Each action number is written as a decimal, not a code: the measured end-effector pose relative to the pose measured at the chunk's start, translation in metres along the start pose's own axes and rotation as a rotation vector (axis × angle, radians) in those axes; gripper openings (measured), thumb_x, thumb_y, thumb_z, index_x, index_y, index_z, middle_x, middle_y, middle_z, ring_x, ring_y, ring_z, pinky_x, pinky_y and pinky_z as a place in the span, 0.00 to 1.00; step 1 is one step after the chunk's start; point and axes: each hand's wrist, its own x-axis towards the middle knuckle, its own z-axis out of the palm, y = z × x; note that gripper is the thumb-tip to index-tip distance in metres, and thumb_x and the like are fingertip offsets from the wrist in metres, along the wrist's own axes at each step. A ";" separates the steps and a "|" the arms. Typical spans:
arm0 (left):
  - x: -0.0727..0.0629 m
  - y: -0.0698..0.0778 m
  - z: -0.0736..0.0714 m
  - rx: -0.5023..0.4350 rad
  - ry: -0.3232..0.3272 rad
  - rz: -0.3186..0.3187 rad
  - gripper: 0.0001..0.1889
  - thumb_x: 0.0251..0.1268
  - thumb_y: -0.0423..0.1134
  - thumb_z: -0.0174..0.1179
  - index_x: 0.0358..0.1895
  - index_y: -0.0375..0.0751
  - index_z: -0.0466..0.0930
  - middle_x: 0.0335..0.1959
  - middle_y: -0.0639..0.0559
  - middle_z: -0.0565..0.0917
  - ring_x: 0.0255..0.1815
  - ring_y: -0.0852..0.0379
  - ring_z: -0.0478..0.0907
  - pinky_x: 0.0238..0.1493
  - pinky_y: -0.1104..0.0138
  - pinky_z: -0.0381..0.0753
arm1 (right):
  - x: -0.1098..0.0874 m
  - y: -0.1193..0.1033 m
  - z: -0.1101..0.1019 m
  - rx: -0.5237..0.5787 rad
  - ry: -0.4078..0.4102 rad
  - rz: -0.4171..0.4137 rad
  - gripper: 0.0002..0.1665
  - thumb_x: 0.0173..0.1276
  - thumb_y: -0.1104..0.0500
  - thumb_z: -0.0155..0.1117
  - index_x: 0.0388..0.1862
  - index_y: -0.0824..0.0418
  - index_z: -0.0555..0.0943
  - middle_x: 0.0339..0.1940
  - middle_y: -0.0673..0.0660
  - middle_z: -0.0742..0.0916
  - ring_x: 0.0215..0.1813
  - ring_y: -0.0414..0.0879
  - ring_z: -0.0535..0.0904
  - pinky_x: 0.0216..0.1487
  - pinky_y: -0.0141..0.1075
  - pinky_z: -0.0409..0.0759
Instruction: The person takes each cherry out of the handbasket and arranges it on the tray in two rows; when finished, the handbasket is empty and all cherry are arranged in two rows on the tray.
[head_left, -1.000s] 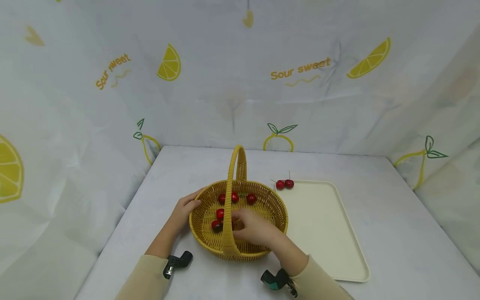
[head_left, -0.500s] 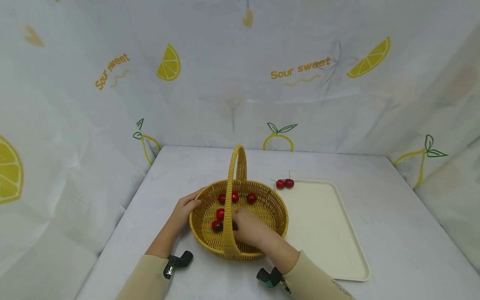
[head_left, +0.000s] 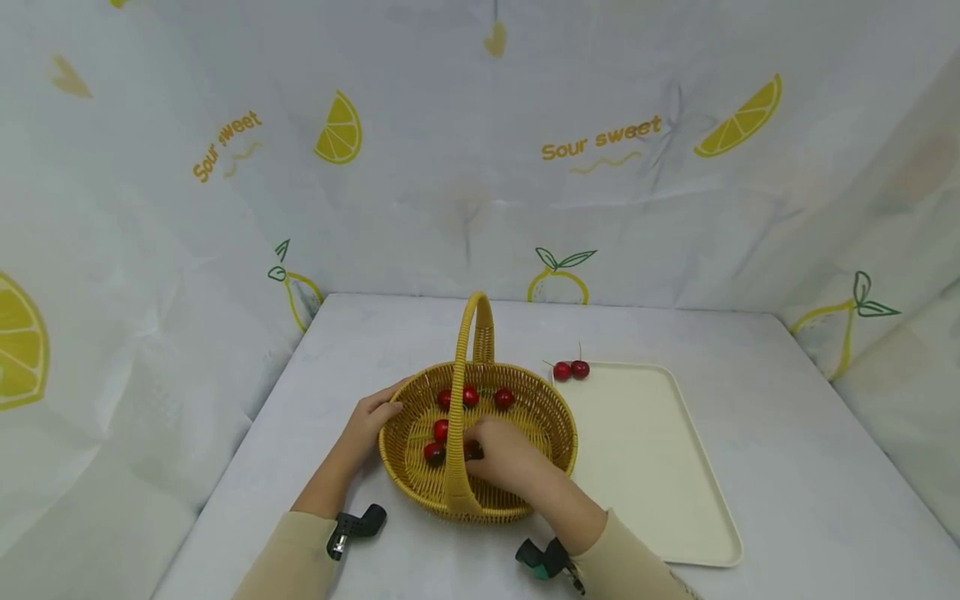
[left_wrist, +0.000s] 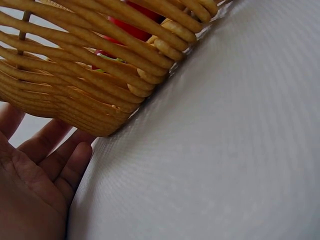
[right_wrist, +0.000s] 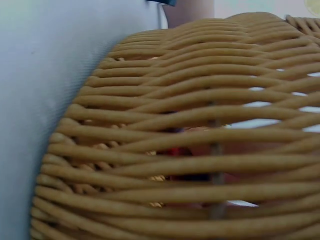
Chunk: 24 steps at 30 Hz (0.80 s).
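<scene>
A yellow wicker basket with a tall arched handle stands on the table, several red cherries lying in it. At its left side my left hand grips the rim, thumb over the edge; the left wrist view has the fingers against the outside of the weave. My right hand reaches inside, right of the handle, its thumb and bent fingers pinching a dark red cherry. From the right wrist, the basket wall hides most of that hand, with red glimpsed through the gaps.
A cream rectangular tray lies right of the basket. Two stemmed cherries sit at its far left corner. A white cloth with lemon prints hangs behind the table.
My right hand has moved slightly left and lower in the basket, and its fingers have closed on a dark cherry. The left hand stays on the rim.
</scene>
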 end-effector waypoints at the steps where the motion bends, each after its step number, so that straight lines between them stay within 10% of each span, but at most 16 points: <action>1: 0.000 0.000 0.000 0.000 0.000 -0.001 0.25 0.76 0.38 0.49 0.74 0.42 0.73 0.74 0.49 0.72 0.78 0.51 0.62 0.77 0.56 0.55 | -0.001 0.000 -0.001 0.003 0.005 0.000 0.14 0.64 0.59 0.76 0.49 0.61 0.89 0.45 0.53 0.85 0.48 0.48 0.82 0.53 0.44 0.84; 24: 0.002 -0.003 0.000 0.009 0.005 -0.007 0.25 0.75 0.38 0.50 0.73 0.41 0.74 0.73 0.49 0.74 0.77 0.50 0.64 0.76 0.56 0.56 | -0.030 0.001 -0.068 0.136 0.230 -0.045 0.16 0.63 0.61 0.77 0.51 0.57 0.87 0.43 0.46 0.82 0.39 0.42 0.77 0.41 0.35 0.81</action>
